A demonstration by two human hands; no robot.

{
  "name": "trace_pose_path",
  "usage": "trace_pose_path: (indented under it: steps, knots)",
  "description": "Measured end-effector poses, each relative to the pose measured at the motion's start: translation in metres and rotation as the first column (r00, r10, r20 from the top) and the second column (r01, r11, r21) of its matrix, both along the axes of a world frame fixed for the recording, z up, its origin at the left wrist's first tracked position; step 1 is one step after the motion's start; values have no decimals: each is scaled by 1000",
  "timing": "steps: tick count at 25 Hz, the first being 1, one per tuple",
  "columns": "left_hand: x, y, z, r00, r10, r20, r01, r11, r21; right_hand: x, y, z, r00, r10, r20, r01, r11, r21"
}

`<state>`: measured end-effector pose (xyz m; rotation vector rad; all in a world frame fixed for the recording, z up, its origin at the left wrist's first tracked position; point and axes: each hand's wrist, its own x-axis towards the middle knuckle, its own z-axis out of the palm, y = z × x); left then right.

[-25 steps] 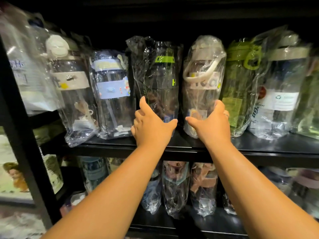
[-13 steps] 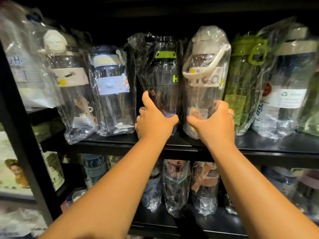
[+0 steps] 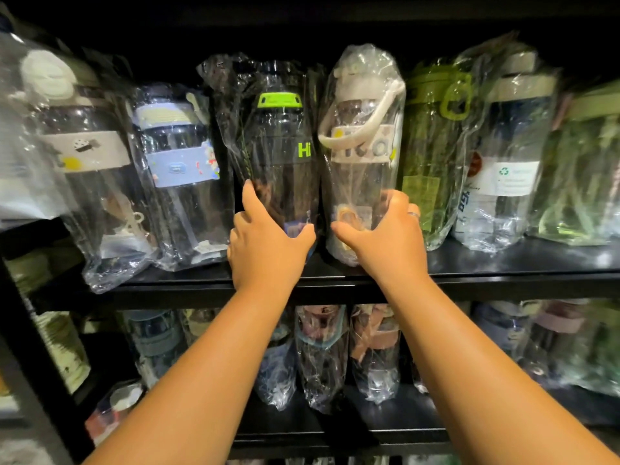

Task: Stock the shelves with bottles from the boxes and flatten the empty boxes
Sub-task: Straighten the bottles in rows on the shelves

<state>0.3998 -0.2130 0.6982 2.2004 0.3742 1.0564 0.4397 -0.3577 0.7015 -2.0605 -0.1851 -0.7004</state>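
Observation:
Two plastic-wrapped bottles stand side by side on the black shelf point(image 3: 503, 263). The dark bottle with a green lid band point(image 3: 280, 146) is on the left; my left hand point(image 3: 268, 246) grips its lower part, fingers round the left side and thumb across the front. The clear bottle with a cream strap point(image 3: 364, 142) stands to its right; my right hand point(image 3: 385, 239) grips its base, thumb in front and fingers curled round the right side. Both bottles are upright and touch each other.
More wrapped bottles line the same shelf: a blue-banded one point(image 3: 181, 169) and a cream-lidded one point(image 3: 80, 156) on the left, green ones point(image 3: 432, 152) and a white-labelled one point(image 3: 503, 169) on the right. The lower shelf point(image 3: 335, 434) holds several wrapped bottles too.
Both hands have slid up from the shelf edge and closed round the two middle bottles. The cream-strap bottle has been stood up straighter against the dark one.

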Motion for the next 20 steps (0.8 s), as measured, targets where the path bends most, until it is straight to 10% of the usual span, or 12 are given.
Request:
trace_pose_path:
  steps: [5,10,13,20]
  knots:
    - [-17,-4,-4,981,-130,143,132,991,-5,-28,-42,-7,993,113,29,-116,987,109]
    - [-50,-55,-13,810,-382,445,318,923,216,-18,-131,-15,988,-141,63,132,982,133]
    - [-38,-128,-8,768,-580,273,517,812,271,3,-168,-2,979,-205,-2,205,979,9]
    - [43,-207,12,965,-259,-36,253,959,-127,52,-202,16,995,-40,-93,40,999,-3]
